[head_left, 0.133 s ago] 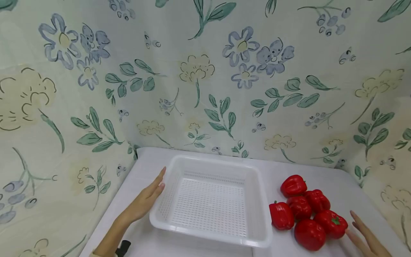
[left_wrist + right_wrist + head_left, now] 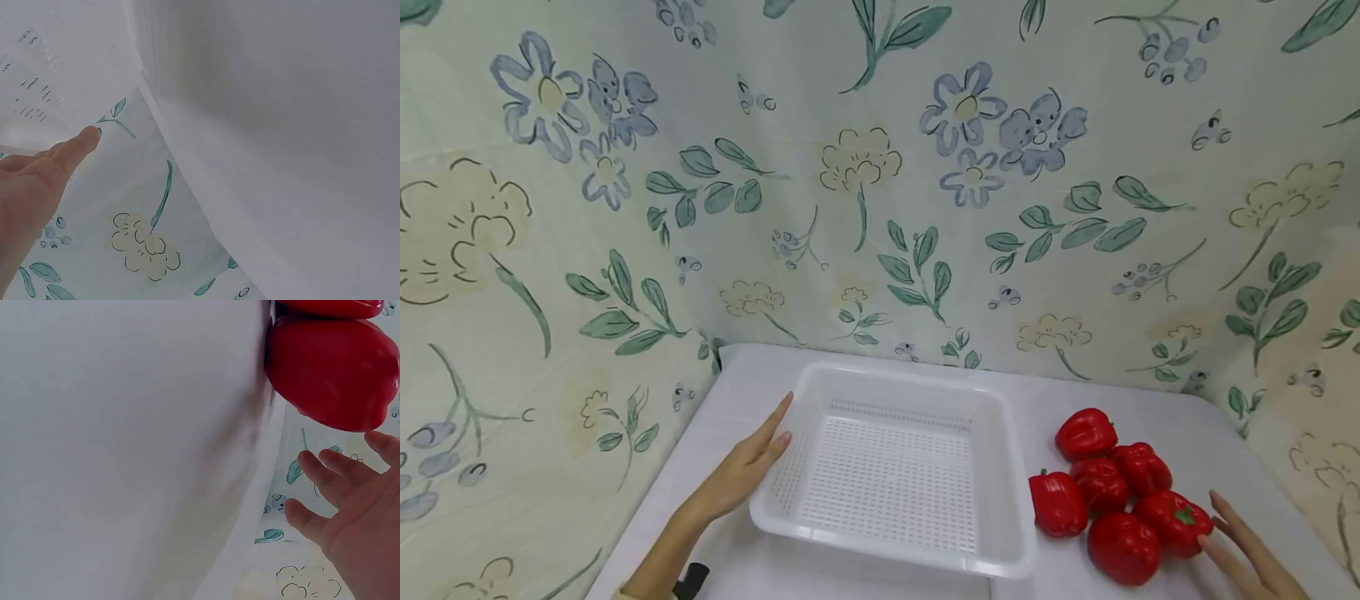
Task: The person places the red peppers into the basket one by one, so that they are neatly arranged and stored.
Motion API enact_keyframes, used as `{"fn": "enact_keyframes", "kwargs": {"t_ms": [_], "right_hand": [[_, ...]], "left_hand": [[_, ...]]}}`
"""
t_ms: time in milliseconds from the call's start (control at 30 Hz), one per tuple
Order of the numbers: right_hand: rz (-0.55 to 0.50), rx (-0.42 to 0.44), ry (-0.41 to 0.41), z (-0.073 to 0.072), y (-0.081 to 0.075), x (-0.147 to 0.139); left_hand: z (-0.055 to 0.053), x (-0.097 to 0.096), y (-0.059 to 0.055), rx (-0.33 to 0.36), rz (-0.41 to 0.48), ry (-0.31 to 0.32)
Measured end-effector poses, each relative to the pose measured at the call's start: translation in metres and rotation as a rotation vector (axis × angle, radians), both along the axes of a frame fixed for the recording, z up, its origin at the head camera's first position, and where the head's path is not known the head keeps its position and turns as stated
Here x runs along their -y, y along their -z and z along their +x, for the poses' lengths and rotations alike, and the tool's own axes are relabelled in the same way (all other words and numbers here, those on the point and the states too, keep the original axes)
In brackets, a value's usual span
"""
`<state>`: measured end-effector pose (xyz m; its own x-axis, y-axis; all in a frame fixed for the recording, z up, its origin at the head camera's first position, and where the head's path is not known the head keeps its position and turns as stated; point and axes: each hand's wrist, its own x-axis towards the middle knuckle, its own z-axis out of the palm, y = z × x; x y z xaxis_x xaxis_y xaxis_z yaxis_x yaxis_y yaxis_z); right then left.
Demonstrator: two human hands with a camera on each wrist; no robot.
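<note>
A white plastic basket [image 2: 887,546] with a perforated floor stands in the middle of the table in the head view. My left hand [image 2: 741,471] is at its left side, fingers straight and close to the rim; whether they touch it I cannot tell. Several red bell peppers [image 2: 1123,547] lie in a cluster right of the basket. Beside the nearest right one, which has a green stem, is my right hand [image 2: 1255,550], fingers spread and holding nothing. In the right wrist view that hand [image 2: 356,500] sits just below a red pepper [image 2: 334,372].
A white cloth covers the table [image 2: 730,392]. Floral fabric [image 2: 880,208] hangs behind it and along both sides. A black strap piece [image 2: 691,581] shows by the left wrist.
My right hand has shifted slightly left, closer to the pepper with the green stem. The left hand has moved a little to the right along the basket. Basket and peppers stay put.
</note>
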<state>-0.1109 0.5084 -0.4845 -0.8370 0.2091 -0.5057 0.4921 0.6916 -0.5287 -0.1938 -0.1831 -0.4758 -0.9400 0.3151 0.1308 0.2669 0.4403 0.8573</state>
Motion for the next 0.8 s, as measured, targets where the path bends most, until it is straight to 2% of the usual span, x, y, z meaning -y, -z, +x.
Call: {"fn": "enact_keyframes", "kwargs": {"t_ms": [267, 433, 800], "right_hand": [[0.027, -0.04, -0.028, -0.005, -0.007, 0.016], [0.028, -0.056, -0.015, -0.008, -0.013, 0.026], [0.053, -0.072, 0.047, -0.007, -0.007, 0.035]], "left_hand": [[0.004, -0.003, 0.002, 0.054, 0.003, -0.035], [0.004, -0.005, 0.001, 0.1, -0.001, -0.017], [0.003, -0.006, -0.004, 0.138, -0.01, 0.011]]}}
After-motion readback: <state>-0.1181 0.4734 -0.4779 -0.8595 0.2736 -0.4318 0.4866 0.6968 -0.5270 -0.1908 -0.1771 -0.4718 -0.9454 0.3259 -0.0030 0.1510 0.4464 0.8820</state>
